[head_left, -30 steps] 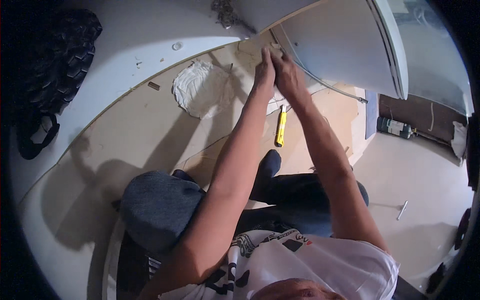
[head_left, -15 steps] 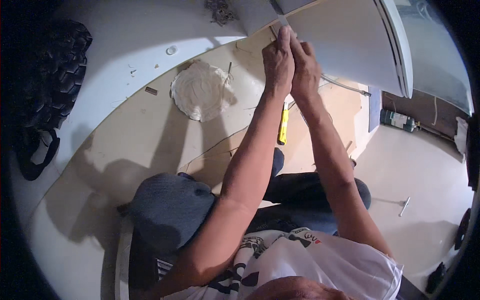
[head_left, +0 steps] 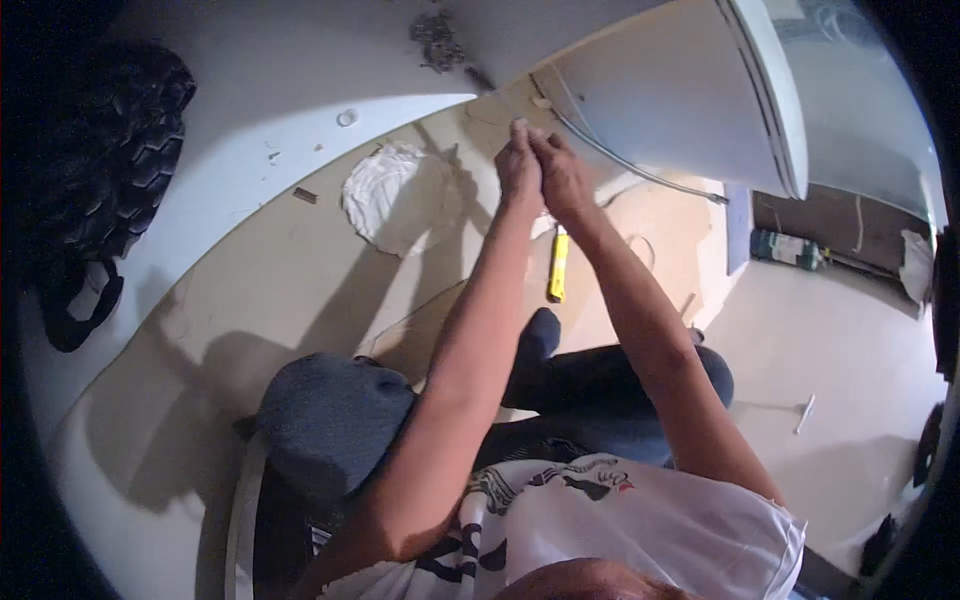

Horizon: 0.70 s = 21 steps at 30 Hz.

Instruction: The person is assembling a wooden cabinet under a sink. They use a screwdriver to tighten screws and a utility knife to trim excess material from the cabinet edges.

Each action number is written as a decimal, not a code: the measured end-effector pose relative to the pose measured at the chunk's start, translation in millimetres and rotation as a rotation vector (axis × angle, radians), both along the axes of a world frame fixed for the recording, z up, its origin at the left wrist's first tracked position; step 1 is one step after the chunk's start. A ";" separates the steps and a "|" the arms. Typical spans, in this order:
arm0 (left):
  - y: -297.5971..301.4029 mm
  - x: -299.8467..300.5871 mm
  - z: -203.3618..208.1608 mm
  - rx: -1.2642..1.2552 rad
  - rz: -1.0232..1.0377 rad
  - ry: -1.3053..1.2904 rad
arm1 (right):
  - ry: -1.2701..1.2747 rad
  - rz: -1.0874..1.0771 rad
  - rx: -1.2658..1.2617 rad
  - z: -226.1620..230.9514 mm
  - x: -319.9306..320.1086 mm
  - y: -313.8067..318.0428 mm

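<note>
Down in the head view, the left hand and right hand are pressed together, fingers curled in, around what looks like a slim tool. It juts out past the thumbs toward a dark clump of debris on the pale surface; its far end is blurred, and I cannot tell which hand bears most of the grip. A yellow cutter lies just below the hands, near a dark sock. To their left sits a round, crumpled white sheet, with a small white ring beyond it. A grey hose runs off to the right beneath a white panel, and farther right a green canister lies on its side
</note>
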<state>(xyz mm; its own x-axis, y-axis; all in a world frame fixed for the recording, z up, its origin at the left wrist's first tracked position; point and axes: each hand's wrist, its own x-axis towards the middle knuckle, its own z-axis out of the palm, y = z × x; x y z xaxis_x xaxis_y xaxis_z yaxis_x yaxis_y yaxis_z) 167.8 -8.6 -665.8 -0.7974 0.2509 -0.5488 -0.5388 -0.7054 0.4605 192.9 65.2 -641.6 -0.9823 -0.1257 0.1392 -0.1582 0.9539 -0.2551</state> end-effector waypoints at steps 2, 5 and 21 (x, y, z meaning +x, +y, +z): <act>-5.9 9.2 17.0 0.056 -0.071 -0.060 | 0.017 -0.002 0.087 14.3 4.8 5.8; -14.6 -16.6 68.3 -0.191 -0.017 0.314 | 0.104 -0.033 -0.039 84.8 -13.5 -23.6; -7.9 -6.6 52.9 0.066 0.032 0.086 | -0.019 0.002 0.034 75.2 -3.9 -17.2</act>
